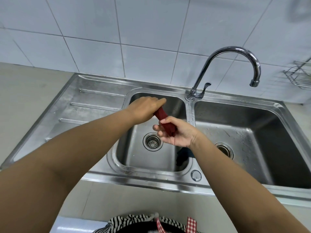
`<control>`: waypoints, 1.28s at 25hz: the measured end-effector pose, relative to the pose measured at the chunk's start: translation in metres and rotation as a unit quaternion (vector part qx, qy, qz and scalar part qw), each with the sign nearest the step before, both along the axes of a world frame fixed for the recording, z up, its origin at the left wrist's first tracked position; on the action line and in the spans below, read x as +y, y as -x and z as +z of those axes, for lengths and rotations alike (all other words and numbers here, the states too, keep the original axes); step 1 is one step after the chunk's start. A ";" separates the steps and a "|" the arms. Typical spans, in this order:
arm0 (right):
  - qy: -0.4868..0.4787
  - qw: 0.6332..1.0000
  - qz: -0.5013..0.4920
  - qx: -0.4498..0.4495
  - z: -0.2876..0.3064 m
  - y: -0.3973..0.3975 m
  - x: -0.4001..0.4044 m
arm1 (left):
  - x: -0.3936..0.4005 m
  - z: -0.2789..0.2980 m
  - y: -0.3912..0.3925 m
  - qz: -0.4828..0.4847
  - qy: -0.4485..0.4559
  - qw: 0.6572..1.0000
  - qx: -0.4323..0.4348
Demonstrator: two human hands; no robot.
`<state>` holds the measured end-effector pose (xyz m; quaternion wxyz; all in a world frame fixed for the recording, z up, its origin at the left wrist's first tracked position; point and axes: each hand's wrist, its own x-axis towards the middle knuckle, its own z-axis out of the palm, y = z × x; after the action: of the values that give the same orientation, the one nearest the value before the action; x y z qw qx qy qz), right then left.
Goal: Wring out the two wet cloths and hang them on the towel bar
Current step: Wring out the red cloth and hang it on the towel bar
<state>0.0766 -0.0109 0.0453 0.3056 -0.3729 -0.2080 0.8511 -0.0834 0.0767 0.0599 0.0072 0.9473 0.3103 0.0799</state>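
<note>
White wall tiles and a pale bench [33, 84] frame a steel double sink [104, 178], seen from above. Nearest the camera, a striped and checked garment shows at the bottom edge, and both bare forearms reach forward over the sink's front rim. The right hand [176, 133] has its fingers curled round the near end of a red cloth [162, 116], palm turned up; the left hand [144, 109] grips the far end from above. Opposed grips like these suit a twist, so the wringing of this first cloth looks under way. Both hands hold the rolled cloth over the left basin [151, 163], above and just behind its drain [152, 142], a sensible spot since squeezed water falls straight into the basin. A dark cloth [182, 157], probably the second one, lies in the basin's near right corner, partly hidden by the right wrist. Beyond, the tap [235, 52] curves over the right basin [252, 132], out of the way, with no water visibly running. A wire rack [297, 76] hangs on the far right wall; no towel bar is clearly in view.
</note>
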 end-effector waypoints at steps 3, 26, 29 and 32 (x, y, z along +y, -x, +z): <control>0.003 0.997 0.078 -0.024 0.007 0.007 0.003 | 0.005 0.014 0.001 0.004 -0.027 0.998 0.062; -0.494 0.331 0.164 -0.787 0.015 -0.025 0.030 | -0.046 0.001 -0.040 0.286 0.518 0.782 -0.197; -0.517 0.339 0.133 -0.775 0.016 -0.025 0.028 | -0.063 0.001 -0.044 0.300 0.627 0.648 -0.311; -0.536 0.359 0.089 -0.759 0.013 -0.021 0.027 | -0.070 0.005 -0.046 0.299 0.673 0.561 -0.379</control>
<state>0.0976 0.0161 0.0579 0.0763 -0.5976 -0.7958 -0.0615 -0.0376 0.0065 0.0644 0.7352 0.4032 0.5079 0.1974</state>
